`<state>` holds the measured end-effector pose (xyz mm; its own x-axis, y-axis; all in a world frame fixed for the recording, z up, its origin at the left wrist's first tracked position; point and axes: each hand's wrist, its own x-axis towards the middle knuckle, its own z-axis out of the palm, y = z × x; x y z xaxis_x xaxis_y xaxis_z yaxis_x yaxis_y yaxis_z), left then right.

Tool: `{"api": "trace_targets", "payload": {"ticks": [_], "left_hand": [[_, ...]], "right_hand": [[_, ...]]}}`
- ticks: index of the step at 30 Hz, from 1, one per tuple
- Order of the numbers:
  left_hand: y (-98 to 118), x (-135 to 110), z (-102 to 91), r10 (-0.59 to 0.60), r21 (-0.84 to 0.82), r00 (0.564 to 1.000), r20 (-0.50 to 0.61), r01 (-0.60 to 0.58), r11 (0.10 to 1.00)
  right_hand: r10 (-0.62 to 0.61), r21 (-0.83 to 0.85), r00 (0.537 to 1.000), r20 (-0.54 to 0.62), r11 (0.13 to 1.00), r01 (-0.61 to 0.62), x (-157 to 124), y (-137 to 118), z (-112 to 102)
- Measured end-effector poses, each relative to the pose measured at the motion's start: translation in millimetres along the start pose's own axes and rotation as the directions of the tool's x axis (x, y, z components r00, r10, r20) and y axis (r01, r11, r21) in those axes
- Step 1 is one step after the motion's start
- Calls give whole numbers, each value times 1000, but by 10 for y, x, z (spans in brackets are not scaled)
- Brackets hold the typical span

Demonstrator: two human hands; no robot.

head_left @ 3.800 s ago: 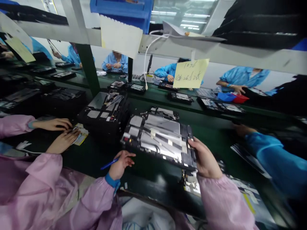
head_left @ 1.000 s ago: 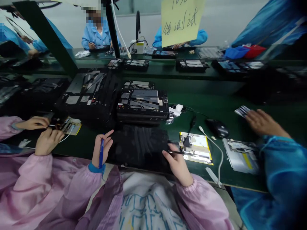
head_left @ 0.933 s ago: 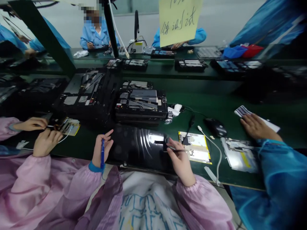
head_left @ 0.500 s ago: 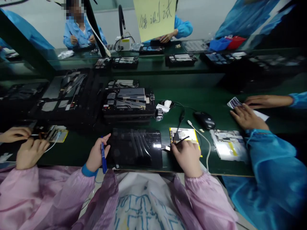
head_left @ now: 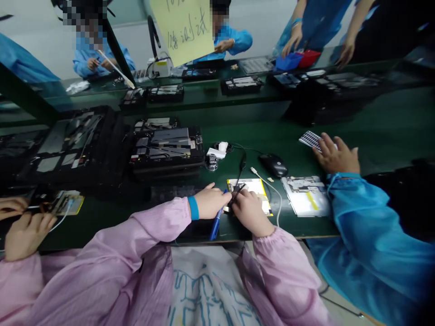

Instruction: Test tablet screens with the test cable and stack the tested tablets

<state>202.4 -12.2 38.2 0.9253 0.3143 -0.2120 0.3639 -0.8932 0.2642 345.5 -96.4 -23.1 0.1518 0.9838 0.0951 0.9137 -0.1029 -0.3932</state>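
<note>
we seemingly work a black cable (head_left: 243,160), left hand (head_left: 210,203) gripping a blue pen (head_left: 216,226), right hand (head_left: 252,212) curled, grip unclear (next calls for steadiness).

From where I stand, the person's left arm (head_left: 142,231), in a pink sleeve, reaches from the lower left of the frame diagonally to its middle. Around the left wrist there is a blue band (head_left: 193,208). The left hand (head_left: 209,203) has its back upward and points to the right, fingers bent, one sticking out at the upper side. The right arm (head_left: 285,262), also pink, rises more steeply from the lower right. The right hand (head_left: 253,210) is curled, back upward. Both hands' fingertips are close together; whether they touch, I cannot tell.
</note>
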Motion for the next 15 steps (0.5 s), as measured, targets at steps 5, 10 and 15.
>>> {"api": "trace_targets", "payload": {"ticks": [5,10,15], "left_hand": [[-155,127,89,68,-44,998,14,-67,997],[-251,98,116,88,-193,990,-109,-108,975],[-296,69,138,107,-275,988,-113,-134,952]], "right_hand": [[-27,80,1000,-5,996,28,35,77,62],[-38,178,999,1,983,37,90,155,32],[24,192,1000,19,981,-27,114,155,9]]}}
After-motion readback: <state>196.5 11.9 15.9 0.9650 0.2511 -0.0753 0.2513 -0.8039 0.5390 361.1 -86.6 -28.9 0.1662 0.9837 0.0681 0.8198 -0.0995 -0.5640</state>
